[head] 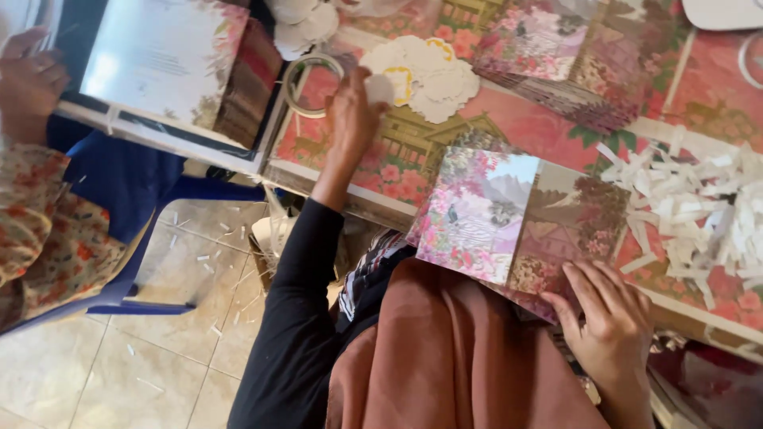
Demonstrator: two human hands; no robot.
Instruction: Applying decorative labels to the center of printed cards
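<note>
- Two hands belong to the person with the camera: a left hand (354,111) and a right hand (608,318).
- One more hand (28,83) shows at the far left. It belongs to another person in a flowery sleeve, who sits on a blue chair (119,191).
- One flowery card (517,218) lies open at the near edge of the bench (548,127), partly over the person's lap.
- The right hand lies flat on the card's near corner. Its fingers (584,290) are spread a little and press down on the card. They do not pinch anything.
- The left hand reaches far across the bench. Its fingers are closed on one small white paper piece (380,87).
- That piece is at the edge of one heap of white cut-out shapes (425,75). There are too many shapes to count.
- One tape ring (311,83) lies just beside the left hand.
- One stack of flowery cards (568,67) sits further back on the bench.
- One big pile of white paper strips (691,206) lies to the right of the open card. I cannot count the strips.
- One more stack of cards (175,63) sits on the other person's side, at the top left.
- Small white scraps (203,258) lie on the tiled floor.
</note>
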